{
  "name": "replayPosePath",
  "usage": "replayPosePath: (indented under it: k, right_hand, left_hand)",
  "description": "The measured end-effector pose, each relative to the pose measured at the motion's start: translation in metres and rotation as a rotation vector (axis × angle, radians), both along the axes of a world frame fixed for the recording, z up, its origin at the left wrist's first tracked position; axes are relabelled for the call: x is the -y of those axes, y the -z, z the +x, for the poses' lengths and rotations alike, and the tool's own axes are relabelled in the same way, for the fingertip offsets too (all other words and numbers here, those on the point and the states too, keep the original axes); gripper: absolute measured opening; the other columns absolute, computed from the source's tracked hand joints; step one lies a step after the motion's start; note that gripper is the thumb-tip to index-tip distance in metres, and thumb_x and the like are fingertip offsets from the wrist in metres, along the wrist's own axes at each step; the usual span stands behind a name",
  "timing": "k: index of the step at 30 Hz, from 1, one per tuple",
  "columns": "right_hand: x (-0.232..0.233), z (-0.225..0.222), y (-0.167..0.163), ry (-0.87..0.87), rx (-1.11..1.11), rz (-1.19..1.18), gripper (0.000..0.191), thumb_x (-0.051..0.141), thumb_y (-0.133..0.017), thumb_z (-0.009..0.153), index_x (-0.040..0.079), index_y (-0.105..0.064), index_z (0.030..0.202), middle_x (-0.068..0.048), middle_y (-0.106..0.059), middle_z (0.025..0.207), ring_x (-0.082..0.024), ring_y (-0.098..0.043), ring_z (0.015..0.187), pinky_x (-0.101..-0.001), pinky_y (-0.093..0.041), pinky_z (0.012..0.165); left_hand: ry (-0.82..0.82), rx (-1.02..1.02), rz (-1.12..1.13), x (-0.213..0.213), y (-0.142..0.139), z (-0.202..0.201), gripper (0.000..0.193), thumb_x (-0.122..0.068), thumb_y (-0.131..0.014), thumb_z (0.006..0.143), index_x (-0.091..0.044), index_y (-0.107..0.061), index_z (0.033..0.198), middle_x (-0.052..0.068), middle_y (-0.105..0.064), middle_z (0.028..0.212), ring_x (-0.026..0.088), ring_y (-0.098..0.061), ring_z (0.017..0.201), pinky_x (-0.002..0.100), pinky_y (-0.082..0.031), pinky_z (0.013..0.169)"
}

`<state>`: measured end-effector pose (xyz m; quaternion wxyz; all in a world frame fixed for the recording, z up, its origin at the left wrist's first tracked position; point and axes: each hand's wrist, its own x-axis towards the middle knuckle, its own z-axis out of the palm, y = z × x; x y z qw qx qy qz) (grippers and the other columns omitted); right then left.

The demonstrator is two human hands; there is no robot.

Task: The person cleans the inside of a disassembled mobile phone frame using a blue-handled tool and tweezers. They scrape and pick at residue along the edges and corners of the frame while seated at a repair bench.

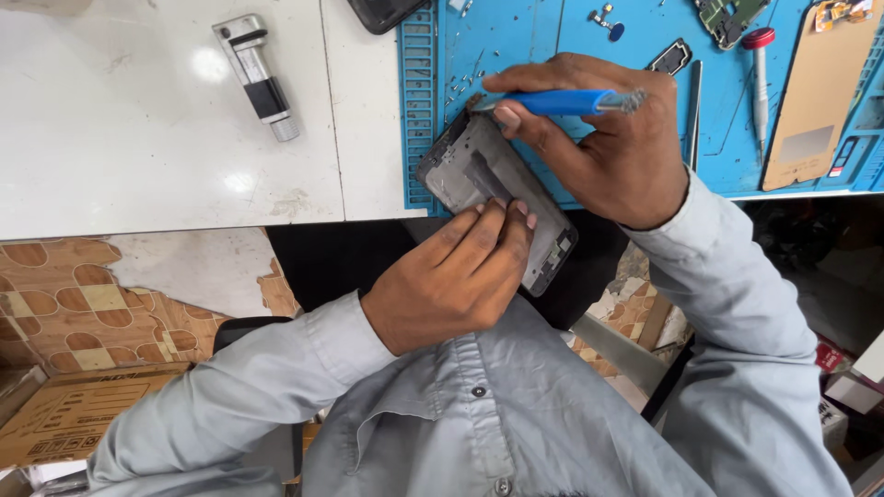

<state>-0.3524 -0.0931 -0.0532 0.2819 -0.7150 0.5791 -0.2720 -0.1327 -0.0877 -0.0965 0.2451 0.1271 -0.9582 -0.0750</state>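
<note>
Two bare hands work on a stripped phone frame (497,198) at the middle of the frame, held tilted over the near edge of the white table (166,120) and the lower left corner of the blue work mat (516,37). The left hand (456,276), just below centre, has its fingers closed on the frame's lower half, fingertips pressed onto a dark strip on the grey inner plate. The right hand (612,147), right of centre, is closed around a blue-handled tool (552,101), thumb along the handle, its tip touching the frame's upper corner; the tip itself is too small to make out. By the look of it the phone is already well taken apart: the frame shows bare metal with no screen or board in it, and loose parts lie on the mat at the top of the frame, among them small screws (465,74), a circuit board (727,18), a red-capped screwdriver (760,78) and a tan back panel (815,101). What remains seems to be work at that upper corner. A silver cylindrical tool (256,74) lies apart at the upper left.
</note>
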Motion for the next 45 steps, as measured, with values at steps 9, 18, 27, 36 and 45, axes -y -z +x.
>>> replayPosePath:
  k: [9,18,27,36,45]
  right_hand:
    - [-0.052,-0.025,-0.009,0.046,-0.078,0.259,0.009,0.009,-0.071,0.1,0.0,-0.072,0.101,-0.009,-0.073,0.084,-0.019,-0.07,0.065,-0.0281,-0.051,0.055]
    - [-0.085,-0.03,-0.01,0.087,0.022,0.233,0.014,0.014,-0.072,0.103,0.002,-0.073,0.11,-0.009,-0.076,0.094,-0.015,-0.074,0.077,-0.0267,-0.056,0.064]
    - [-0.094,-0.035,-0.015,0.028,-0.28,0.375,0.018,0.017,-0.072,0.1,-0.001,-0.072,0.097,-0.012,-0.071,0.085,-0.022,-0.068,0.07,-0.0345,-0.053,0.063]
    - [-0.141,-0.073,0.007,0.73,0.585,0.252,0.02,0.019,-0.054,0.106,0.002,-0.058,0.116,-0.009,-0.067,0.082,-0.018,-0.066,0.066,-0.031,-0.054,0.06]
    - [-0.156,-0.102,0.035,0.59,0.783,0.266,0.044,0.04,-0.055,0.101,0.0,-0.058,0.119,-0.013,-0.072,0.078,-0.024,-0.071,0.066,-0.0359,-0.058,0.06]
  left_hand:
    - [-0.013,0.007,-0.037,-0.003,-0.002,0.001,0.027,-0.01,-0.063,0.101,0.005,-0.073,0.121,0.011,-0.07,0.12,0.024,-0.066,0.117,0.032,-0.053,0.106]
    - [0.008,0.035,-0.028,-0.009,-0.006,-0.001,0.028,-0.011,-0.065,0.1,0.003,-0.073,0.122,0.01,-0.07,0.122,0.024,-0.067,0.114,0.032,-0.055,0.103]
    - [-0.005,0.045,-0.031,-0.015,-0.007,-0.004,0.024,-0.01,-0.067,0.101,0.001,-0.075,0.122,0.009,-0.071,0.12,0.023,-0.068,0.113,0.031,-0.056,0.099]
    - [0.137,-0.094,0.015,0.0,-0.016,-0.013,0.02,-0.01,-0.069,0.099,0.003,-0.077,0.113,0.01,-0.072,0.111,0.025,-0.071,0.104,0.035,-0.058,0.092]
    - [0.371,-0.221,0.225,-0.001,0.015,-0.023,0.026,-0.006,-0.065,0.1,0.002,-0.077,0.121,0.009,-0.073,0.119,0.022,-0.071,0.113,0.032,-0.057,0.103]
